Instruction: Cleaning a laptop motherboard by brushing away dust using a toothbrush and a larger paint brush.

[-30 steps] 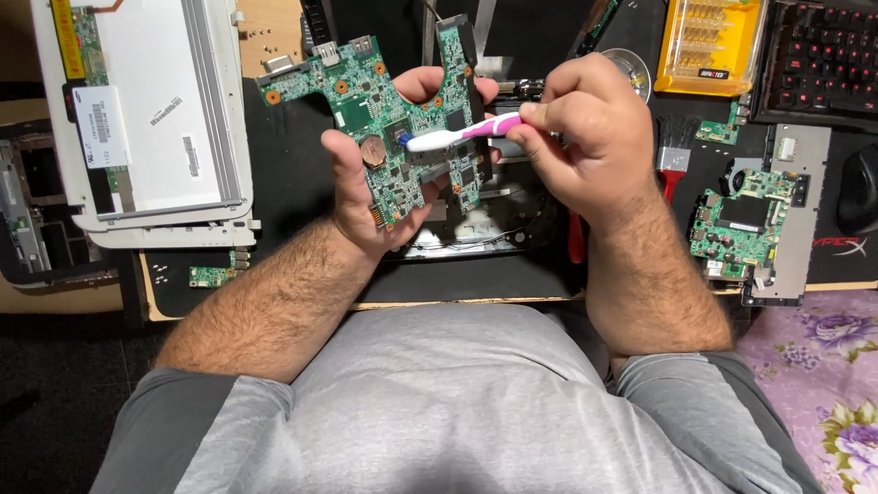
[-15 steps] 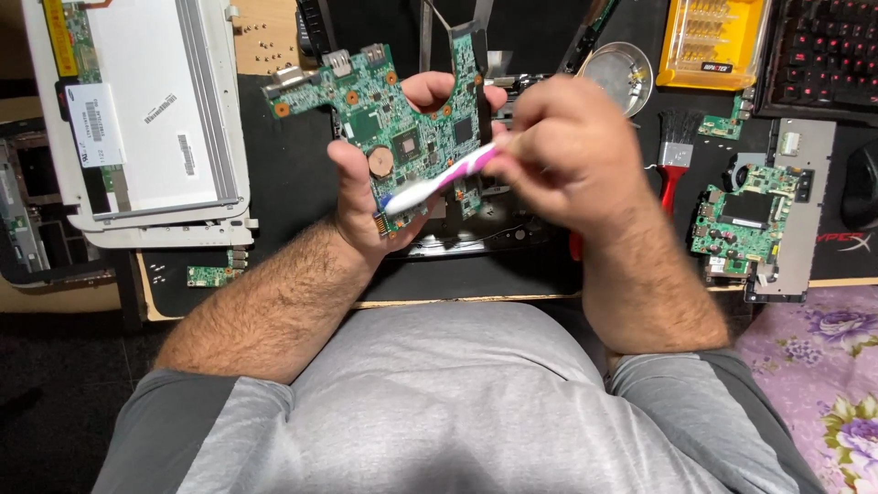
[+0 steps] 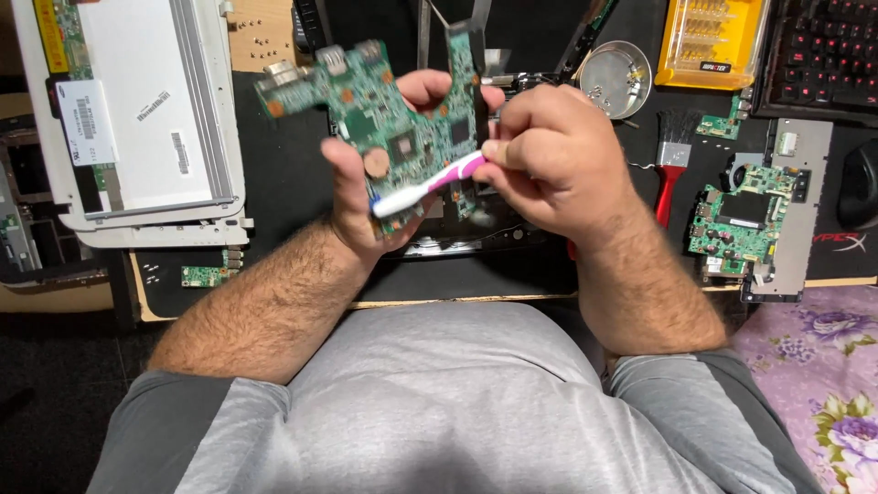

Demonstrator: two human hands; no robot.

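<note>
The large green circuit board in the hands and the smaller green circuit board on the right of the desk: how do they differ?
The large green circuit board is held up in the left hand; the smaller green circuit board lies flat on a grey metal plate. The large one has an irregular, notched outline; the smaller looks compact. The pink and white toothbrush in the right hand touches only the large one. Both are green and densely populated.

Bright, even light falls from above, with soft shadows under the forearms. The green circuit board and white-and-pink toothbrush are smeared by motion blur. The white panel glares slightly; the floor at the surface's near-left corner lies dark.
</note>
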